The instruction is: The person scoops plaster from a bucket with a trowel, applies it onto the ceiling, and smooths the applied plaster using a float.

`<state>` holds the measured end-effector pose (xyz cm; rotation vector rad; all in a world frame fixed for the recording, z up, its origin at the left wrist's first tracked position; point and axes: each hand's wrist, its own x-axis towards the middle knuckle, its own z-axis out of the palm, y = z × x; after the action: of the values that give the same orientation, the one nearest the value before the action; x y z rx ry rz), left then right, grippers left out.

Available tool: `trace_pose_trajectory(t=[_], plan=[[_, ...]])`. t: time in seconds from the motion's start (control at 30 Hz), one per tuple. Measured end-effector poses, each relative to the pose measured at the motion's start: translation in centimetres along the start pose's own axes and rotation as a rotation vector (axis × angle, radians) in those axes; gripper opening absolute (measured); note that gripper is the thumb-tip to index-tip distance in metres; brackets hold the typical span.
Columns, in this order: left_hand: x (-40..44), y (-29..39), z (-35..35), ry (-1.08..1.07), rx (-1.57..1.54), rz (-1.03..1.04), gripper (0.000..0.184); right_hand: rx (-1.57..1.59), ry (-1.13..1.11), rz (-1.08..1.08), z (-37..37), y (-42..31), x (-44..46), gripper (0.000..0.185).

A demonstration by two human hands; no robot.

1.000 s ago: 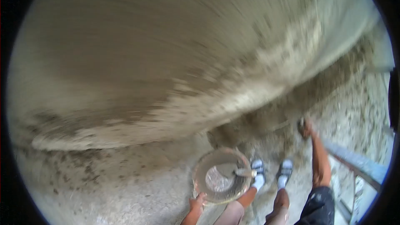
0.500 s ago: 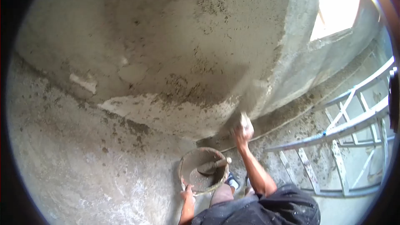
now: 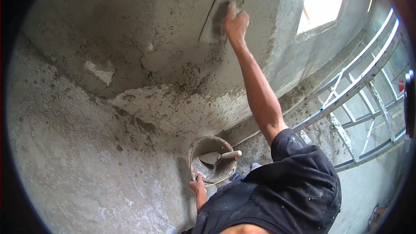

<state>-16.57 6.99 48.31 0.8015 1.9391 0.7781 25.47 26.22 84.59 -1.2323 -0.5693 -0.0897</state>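
My right hand (image 3: pixel 236 25) is raised against the wall, fingers closed round the grip of a long flat plastering float (image 3: pixel 225 0). The float's face lies against the wet grey plaster (image 3: pixel 173 30), and my hand hides its grip. Lower down, my left hand (image 3: pixel 198 185) grips the near left rim of a mortar-stained bucket (image 3: pixel 191 156). Inside the bucket sits a pointed trowel (image 3: pixel 211 157), its wooden handle resting across the right rim. Some grey mortar (image 3: pixel 203 170) shows at the bottom of the bucket.
On the right stands a splattered metal ladder (image 3: pixel 346 91). A bright window opening (image 3: pixel 323 2) is at upper right. A patch of bare, rough wall (image 3: pixel 164 108) runs along the wall's base, and mortar spots dot the concrete floor (image 3: pixel 95 160).
My right hand has swept the float up the wall from near its base. The bucket appears tilted differently, with my left hand still on its rim. My view has shifted slightly.
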Motion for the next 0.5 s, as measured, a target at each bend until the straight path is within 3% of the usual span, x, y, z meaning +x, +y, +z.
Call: trace_pose_trajectory(t=[0.07, 0.13, 0.2, 0.27, 0.4, 0.5], plan=[[1.4, -2.2, 0.5, -0.011, 0.016, 0.018, 0.029, -0.307, 0.411, -0.490, 1.6, 2.6, 5.8, 0.055], [1.5, -2.1, 1.0, 0.005, 0.019, 0.090, 0.031, -0.142, 0.009, -0.136, -0.5, -3.2, 8.5, 0.063], [3.9, -4.6, 1.6, 0.003, 0.044, 0.101, 0.031, -0.314, -0.007, -0.175, -0.5, -4.5, 13.5, 0.053], [2.8, -3.7, 1.6, -0.034, 0.096, 0.102, 0.030, -0.313, 0.005, -0.172, -0.5, -3.5, 12.4, 0.055], [0.9, -2.2, 2.1, -0.048, 0.051, 0.058, 0.031, -0.485, 0.094, -0.359, -0.7, 5.0, 3.3, 0.055], [0.7, -2.2, 2.4, -0.080, 0.060, 0.039, 0.030, -0.236, -0.022, -0.237, -2.1, 9.2, -3.9, 0.055]])
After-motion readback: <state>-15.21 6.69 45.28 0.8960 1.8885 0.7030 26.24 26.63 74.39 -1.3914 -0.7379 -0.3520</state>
